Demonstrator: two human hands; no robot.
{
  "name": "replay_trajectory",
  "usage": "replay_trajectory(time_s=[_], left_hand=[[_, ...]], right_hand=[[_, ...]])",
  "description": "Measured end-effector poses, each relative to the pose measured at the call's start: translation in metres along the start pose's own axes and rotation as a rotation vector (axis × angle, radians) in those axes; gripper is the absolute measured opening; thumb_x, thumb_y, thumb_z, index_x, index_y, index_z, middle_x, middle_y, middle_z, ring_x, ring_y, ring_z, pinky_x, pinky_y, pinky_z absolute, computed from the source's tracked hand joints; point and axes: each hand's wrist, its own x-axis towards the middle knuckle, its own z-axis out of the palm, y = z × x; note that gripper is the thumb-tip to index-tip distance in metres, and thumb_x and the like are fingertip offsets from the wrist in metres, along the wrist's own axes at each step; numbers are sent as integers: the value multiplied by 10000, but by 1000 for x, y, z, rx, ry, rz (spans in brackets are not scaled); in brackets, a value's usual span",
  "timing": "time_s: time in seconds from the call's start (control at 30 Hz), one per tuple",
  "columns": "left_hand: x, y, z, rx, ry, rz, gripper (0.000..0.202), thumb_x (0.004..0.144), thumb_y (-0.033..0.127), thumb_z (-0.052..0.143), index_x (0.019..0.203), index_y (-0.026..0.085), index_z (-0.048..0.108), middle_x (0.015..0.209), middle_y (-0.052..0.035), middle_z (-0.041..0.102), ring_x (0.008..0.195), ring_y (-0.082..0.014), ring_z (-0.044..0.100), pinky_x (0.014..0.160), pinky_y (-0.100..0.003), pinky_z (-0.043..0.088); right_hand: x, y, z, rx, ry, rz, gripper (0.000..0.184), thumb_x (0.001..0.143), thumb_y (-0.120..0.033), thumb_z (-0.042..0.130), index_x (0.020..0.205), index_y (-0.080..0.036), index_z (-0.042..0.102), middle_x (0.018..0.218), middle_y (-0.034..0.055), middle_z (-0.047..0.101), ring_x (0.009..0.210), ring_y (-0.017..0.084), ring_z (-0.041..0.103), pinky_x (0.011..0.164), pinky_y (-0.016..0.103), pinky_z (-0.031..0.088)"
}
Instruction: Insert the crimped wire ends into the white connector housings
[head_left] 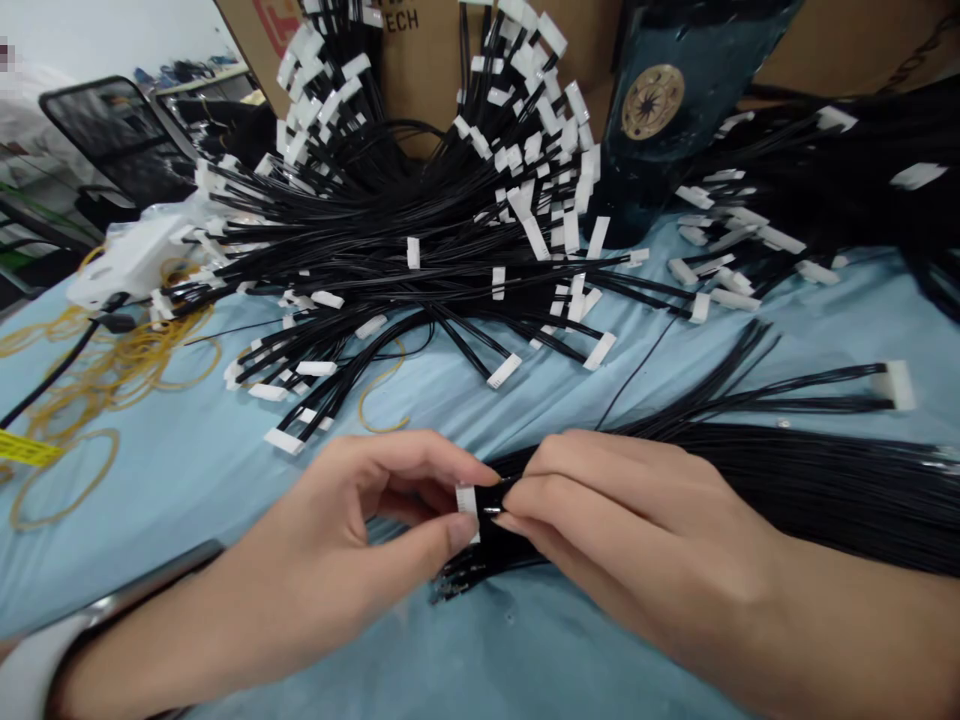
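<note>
My left hand [360, 530] pinches a small white plastic wire connector [466, 502] between thumb and forefinger. My right hand [622, 510] grips black wires [502, 510] right beside that connector, and its fingertips nearly meet my left thumb. These wires belong to a long bundle of loose black wires [810, 490] that runs off to the right. Bare metal-tipped wire ends [457, 582] stick out below my hands. Beyond them spreads a large fanned heap of black wire harnesses with white connectors [420, 240].
A light blue cloth [225, 590] covers the table. Loose yellow rubber bands [97, 370] lie at the left, near a white plastic block [131, 260]. More harnesses [750, 240] lie at the right. A cardboard box [427, 40] and dark cylinder [652, 110] stand behind.
</note>
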Motion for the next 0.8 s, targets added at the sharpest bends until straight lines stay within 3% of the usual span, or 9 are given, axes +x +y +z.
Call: replay_trajectory(time_s=[0.13,0.37,0.6,0.8], left_hand=[[1,3,-1,-6,21,-25,155,823,156,725,904,279,773,756,93,773,691,-99,708,617,-110,557],[2,0,-2,-16,-21,-91,135,841,180,708,953,248,740,791,64,776,726,-113,717,651,-144,561],[4,-1,1,-19,-11,-52,125,849,186,724,951,241,770,820,59,790,751,-112,717,667,-132,559],[3,2,3,7,-4,-44,128,831,161,715,926,223,774,783,53,789,724,-122,726,650,-144,579]], right_hand=[[-2,-2,-7,98,-22,155,193,990,-118,501,921,-162,675,758,13,622,626,121,557,542,229,468],[4,-3,-7,-82,64,75,357,877,7,457,594,-157,599,613,11,530,536,123,462,480,281,375],[9,-7,-5,-115,23,50,368,891,-9,435,584,-168,559,575,-10,443,507,115,388,447,284,309],[14,-7,-8,-126,-30,23,390,884,0,391,585,-174,569,578,3,481,495,121,418,451,282,314]])
